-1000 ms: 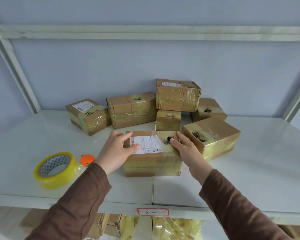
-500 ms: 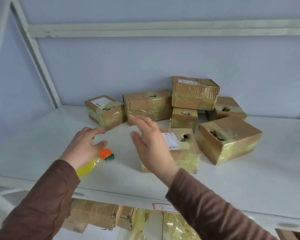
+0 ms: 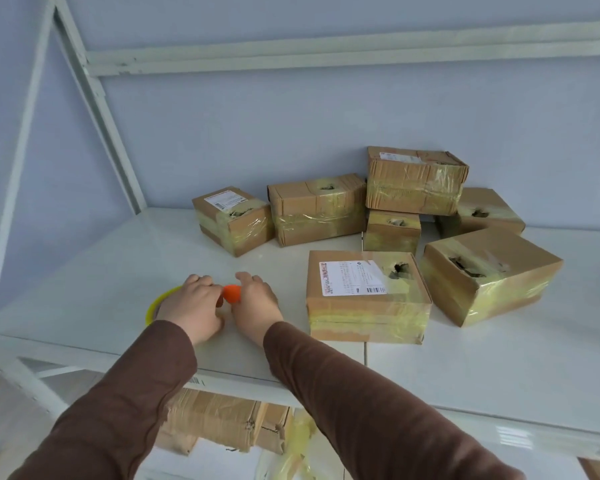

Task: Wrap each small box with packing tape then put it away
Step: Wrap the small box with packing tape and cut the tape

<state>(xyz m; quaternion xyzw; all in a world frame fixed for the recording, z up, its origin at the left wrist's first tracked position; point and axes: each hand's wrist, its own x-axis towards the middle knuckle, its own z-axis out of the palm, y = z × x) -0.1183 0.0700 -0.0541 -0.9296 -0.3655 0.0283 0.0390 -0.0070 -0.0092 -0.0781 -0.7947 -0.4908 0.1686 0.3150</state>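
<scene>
I see the nearest box just right of the middle of the frame, on the white shelf. It is brown with shiny yellow tape around its sides, a white label and a torn hole on top. My left hand covers the yellow tape roll at lower left, fingers bent over it. My right hand touches a small orange thing; I cannot tell if it grips.
</scene>
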